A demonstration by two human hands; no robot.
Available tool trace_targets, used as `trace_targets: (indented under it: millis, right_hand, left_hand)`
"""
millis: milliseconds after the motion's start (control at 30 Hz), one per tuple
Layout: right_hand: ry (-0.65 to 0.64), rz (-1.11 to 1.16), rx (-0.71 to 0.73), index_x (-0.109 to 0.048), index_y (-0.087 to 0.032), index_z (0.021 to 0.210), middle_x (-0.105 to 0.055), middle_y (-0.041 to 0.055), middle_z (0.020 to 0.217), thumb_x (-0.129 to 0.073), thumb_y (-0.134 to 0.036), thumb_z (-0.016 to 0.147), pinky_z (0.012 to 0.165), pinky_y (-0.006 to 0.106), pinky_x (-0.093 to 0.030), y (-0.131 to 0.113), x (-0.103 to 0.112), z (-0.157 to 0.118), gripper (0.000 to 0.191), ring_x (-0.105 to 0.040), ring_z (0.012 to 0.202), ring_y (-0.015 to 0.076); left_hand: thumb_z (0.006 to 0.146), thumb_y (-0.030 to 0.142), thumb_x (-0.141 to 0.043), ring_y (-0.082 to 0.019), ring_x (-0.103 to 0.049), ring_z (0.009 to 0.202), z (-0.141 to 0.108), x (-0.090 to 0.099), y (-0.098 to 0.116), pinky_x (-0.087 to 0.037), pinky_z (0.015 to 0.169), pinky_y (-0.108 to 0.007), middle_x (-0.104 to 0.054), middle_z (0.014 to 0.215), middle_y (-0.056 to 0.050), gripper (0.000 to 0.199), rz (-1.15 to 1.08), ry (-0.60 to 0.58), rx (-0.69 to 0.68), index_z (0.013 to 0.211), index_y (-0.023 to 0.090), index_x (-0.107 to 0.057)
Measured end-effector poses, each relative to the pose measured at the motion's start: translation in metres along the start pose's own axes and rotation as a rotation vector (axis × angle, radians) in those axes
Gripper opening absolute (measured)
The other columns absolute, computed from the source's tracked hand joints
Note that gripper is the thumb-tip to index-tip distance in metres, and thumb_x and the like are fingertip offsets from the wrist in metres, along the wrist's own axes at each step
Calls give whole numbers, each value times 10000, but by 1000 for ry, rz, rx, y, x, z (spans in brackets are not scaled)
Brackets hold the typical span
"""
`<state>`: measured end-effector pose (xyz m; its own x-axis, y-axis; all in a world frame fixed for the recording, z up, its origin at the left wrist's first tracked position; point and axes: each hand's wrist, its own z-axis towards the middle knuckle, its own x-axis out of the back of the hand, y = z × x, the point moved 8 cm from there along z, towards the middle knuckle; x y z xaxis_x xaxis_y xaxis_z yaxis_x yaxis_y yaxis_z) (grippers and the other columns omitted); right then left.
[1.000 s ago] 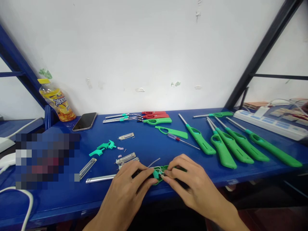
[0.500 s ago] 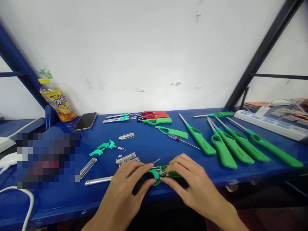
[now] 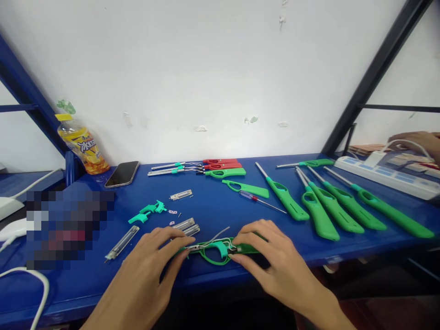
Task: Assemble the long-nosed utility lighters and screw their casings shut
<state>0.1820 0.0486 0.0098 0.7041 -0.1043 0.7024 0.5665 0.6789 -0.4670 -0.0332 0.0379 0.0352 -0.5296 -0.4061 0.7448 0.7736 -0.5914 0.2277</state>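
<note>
An opened green utility lighter (image 3: 213,263) lies across the table's front edge, with white wires and a teal trigger (image 3: 223,249) showing in its half shell. My left hand (image 3: 154,261) pinches the lighter's front end, where the metal tube joins; the tube is hidden behind this hand. With thumb and fingers, my right hand (image 3: 271,256) grips the lighter just right of the trigger, at a small black and metal part. A thin clear tube (image 3: 222,233) sticks up from the shell. Clear fuel tanks (image 3: 185,225) lie just beyond my left hand.
Teal triggers (image 3: 147,211) and another clear tank (image 3: 123,242) lie left. Behind are opened lighters (image 3: 225,173) and a screwdriver (image 3: 254,198). Several green lighters (image 3: 330,206), a power strip (image 3: 388,176) and another person's hand (image 3: 417,138) are right. A phone (image 3: 123,174) and bottle (image 3: 82,144) stand back left.
My left hand has moved left from the trigger to the lighter's front end, uncovering the handle loop. My right hand stays in place. Another person's hand has come further into view at right.
</note>
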Motion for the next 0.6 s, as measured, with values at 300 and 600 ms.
trace_targets:
  millis: [300,600]
  right_hand:
    - [-4,8,10,-682,-253,1061,-720,12,1030,-716,-258,1029,845,379,-422,0,-1,2,47,-628,923,215]
    - [-13,15,2,-671,-261,1060,-719,7,1024,-696,-263,1042,866,393,-422,-1,-1,2,31,-637,921,213]
  left_hand:
    - [1086,309,-552,-191,-743,846,4,-7,8,-605,754,-318,-773,980,12,257,-49,-33,-30,987,311,-788]
    - [1062,163,-490,-200,-697,816,5,-13,14,-547,750,-350,-748,926,0,286,-15,-52,-63,941,258,-731]
